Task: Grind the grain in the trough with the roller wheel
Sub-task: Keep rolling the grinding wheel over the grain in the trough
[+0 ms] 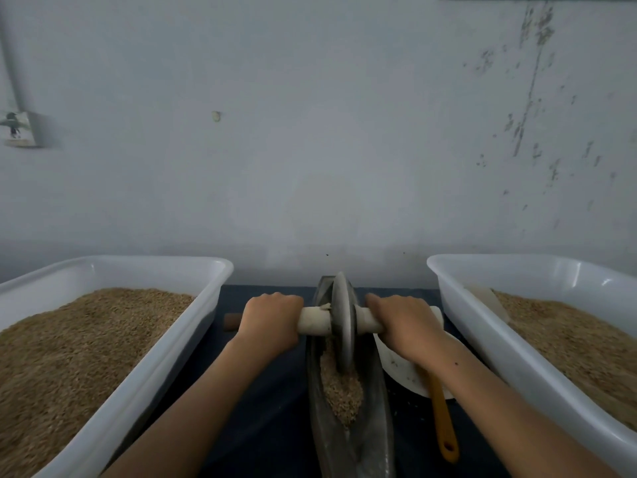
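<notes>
A narrow, dark grey metal boat-shaped trough (370, 439) runs from 12 o'clock to 6 o'clock along the middle of the dark blue table (262, 408). A thin grey metal roller wheel (343, 322) stands upright on its edge in the far half of the trough, its rim sunk into a heap of pale tan grain (343, 391) that fills the channel towards 6 o'clock. A pale wooden axle handle (315, 320) passes through the wheel's hub from 9 o'clock to 3 o'clock. The left hand (272, 320) is clenched round the handle at 9 o'clock of the wheel, and the handle's brown end shows beyond it. The right hand (406, 322) grasps the handle at 3 o'clock of the wheel, fingers curled over it. At 9 o'clock a white plastic tub (144, 377) holds brown husked grain; another white plastic tub (482, 343) of the same grain sits at 3 o'clock. Under the right forearm lies a white plate (396, 367) with an orange-handled tool (444, 422) pointing towards 6 o'clock.
</notes>
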`<action>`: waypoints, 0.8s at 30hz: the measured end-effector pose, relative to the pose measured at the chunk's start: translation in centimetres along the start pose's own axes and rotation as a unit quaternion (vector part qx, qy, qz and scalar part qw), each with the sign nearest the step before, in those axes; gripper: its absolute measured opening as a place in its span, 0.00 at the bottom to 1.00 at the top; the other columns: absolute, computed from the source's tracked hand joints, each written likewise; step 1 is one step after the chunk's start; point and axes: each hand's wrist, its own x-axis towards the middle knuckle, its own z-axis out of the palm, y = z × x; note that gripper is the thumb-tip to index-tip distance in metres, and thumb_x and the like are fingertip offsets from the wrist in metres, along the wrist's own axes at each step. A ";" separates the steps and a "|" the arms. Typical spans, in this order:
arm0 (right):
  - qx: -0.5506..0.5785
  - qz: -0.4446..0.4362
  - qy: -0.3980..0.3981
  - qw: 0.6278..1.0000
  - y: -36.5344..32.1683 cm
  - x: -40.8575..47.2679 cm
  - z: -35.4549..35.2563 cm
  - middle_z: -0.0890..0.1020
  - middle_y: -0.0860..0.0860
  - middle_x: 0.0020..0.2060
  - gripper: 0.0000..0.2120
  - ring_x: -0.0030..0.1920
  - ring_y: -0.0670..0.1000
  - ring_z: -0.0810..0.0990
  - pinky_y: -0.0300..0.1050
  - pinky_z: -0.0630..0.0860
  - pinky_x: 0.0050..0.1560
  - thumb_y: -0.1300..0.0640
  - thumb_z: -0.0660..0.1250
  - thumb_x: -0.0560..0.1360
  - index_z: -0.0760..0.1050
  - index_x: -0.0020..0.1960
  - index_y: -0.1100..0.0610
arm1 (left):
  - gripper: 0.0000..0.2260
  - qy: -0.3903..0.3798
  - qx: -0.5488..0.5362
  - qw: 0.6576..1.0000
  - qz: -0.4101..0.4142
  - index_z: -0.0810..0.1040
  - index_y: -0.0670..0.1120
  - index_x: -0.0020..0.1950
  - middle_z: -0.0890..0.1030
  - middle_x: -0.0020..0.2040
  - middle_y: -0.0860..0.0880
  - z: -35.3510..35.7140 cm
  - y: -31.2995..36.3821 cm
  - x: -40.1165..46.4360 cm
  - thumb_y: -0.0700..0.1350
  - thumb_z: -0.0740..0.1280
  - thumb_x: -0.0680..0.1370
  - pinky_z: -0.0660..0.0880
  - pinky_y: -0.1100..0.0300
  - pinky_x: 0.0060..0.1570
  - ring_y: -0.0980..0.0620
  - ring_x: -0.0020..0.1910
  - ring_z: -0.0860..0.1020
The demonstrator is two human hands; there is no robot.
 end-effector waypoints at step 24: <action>-0.016 -0.021 -0.058 0.998 0.0 0.1 -1.1 0.78 0.52 0.49 0.09 0.49 0.55 0.78 0.44 0.64 0.40 0.61 0.62 0.73 0.68 0.52 0.52 | 0.16 -0.109 -0.026 0.994 -0.005 0.75 0.47 0.58 0.80 0.51 0.48 -0.9 -0.2 0.0 0.49 0.69 0.72 0.70 0.58 0.44 0.49 0.48 0.78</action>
